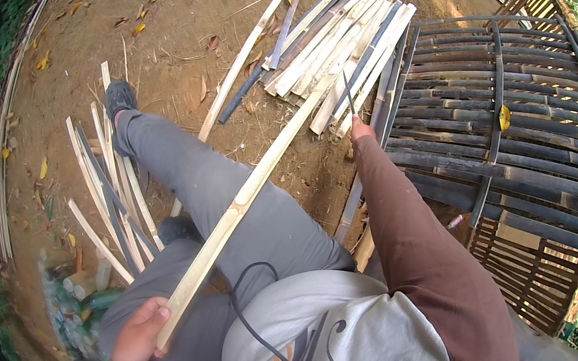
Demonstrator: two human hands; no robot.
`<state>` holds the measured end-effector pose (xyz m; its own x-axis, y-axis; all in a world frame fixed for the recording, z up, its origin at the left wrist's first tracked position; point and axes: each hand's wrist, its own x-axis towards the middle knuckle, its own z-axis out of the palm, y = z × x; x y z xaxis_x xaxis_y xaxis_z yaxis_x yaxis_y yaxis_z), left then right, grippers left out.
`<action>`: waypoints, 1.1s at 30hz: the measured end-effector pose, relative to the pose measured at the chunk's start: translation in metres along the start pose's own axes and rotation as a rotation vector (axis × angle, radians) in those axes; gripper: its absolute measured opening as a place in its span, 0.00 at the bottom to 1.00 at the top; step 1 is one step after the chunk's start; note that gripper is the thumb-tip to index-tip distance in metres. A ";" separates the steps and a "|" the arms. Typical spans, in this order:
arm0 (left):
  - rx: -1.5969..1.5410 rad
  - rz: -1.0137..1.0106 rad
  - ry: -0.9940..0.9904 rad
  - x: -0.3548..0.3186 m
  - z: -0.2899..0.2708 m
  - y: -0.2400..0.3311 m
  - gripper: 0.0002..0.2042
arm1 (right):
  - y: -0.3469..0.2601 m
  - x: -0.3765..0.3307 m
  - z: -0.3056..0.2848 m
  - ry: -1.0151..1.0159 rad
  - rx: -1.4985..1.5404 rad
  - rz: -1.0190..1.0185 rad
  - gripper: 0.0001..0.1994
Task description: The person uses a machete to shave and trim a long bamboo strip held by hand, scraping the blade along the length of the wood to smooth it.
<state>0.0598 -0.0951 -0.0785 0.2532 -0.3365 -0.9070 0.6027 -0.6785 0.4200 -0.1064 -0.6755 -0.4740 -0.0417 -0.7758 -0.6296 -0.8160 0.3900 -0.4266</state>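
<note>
My left hand (pixel 139 332) is closed round the near end of a long, pale split bamboo strip (pixel 236 209). From there the strip slants up and to the right across my grey-trousered leg, its far end near a pile of bamboo slats (pixel 349 38) on the ground. At the end of my outstretched right arm, my right hand (pixel 361 129) grips a knife with a thin dark blade (pixel 348 90) pointing away from me. The blade stands beside the strip's far part, over the slats; whether it touches the bamboo I cannot tell. The knife's handle is mostly hidden in my fingers.
A slatted bamboo bench (pixel 477 108) stands close on my right, above a lattice panel (pixel 529 269). More bamboo strips (pixel 112 188) lie by my foot at left, near plastic bottles (pixel 86 301). A dark cord (pixel 238 305) loops over my shirt. Dry leaves dot the dirt ground.
</note>
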 end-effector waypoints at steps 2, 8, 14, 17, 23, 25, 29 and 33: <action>0.245 0.086 0.071 0.007 0.007 0.011 0.10 | 0.009 0.003 0.001 -0.152 0.300 0.070 0.32; 0.778 0.281 0.163 0.007 0.026 0.019 0.10 | 0.032 -0.039 0.000 -0.449 0.664 0.207 0.31; 0.398 0.019 -0.053 0.000 0.046 0.031 0.10 | 0.039 -0.105 -0.027 -0.505 0.646 0.069 0.32; 0.682 0.200 0.078 -0.017 0.055 0.048 0.09 | 0.018 -0.161 -0.053 -0.517 0.442 -0.175 0.30; 1.308 0.613 0.453 -0.039 0.098 0.078 0.08 | -0.023 -0.303 -0.097 -0.486 -0.218 -1.095 0.21; 1.322 0.657 0.452 -0.035 0.108 0.087 0.08 | -0.026 -0.344 -0.105 -0.540 -0.328 -1.266 0.19; 1.348 0.709 0.436 -0.031 0.120 0.097 0.08 | -0.011 -0.342 -0.095 -0.452 -0.340 -1.323 0.22; 1.349 0.753 0.448 -0.026 0.122 0.097 0.08 | -0.013 -0.292 -0.072 -0.303 -0.332 -0.986 0.25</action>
<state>0.0199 -0.2318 -0.0107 0.5053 -0.7993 -0.3253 -0.7680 -0.5884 0.2528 -0.1253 -0.4901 -0.2380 0.8252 -0.5015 -0.2599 -0.5297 -0.5275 -0.6642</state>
